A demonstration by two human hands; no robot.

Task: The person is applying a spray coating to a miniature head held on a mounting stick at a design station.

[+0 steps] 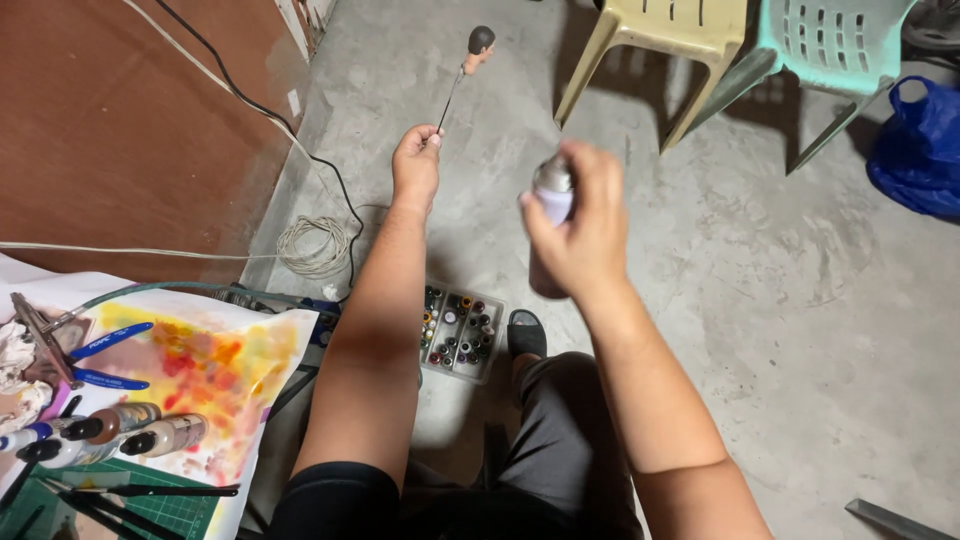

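Observation:
My left hand (pixel 416 163) is stretched out over the concrete floor, pinching a thin dark stick (pixel 450 100) that points up and away. A small painted figure head (pixel 480 42) sits on the stick's far tip. My right hand (pixel 580 228) is wrapped around a pale purple spray can (pixel 551 205) with a grey top, held upright to the right of the stick and a little nearer to me. The can's nozzle end is level with my left hand. The lower part of the can is hidden by my fingers.
A clear box of small paint bottles (pixel 460 332) lies on the floor beside my sandalled foot (pixel 526 334). At left, a paint-stained sheet (pixel 215 370) holds dropper bottles (pixel 150 432) and blue-handled pliers (pixel 105 345). Coiled cable (pixel 315 245), two plastic chairs (pixel 660 45) and a blue bag (pixel 920 150) stand beyond.

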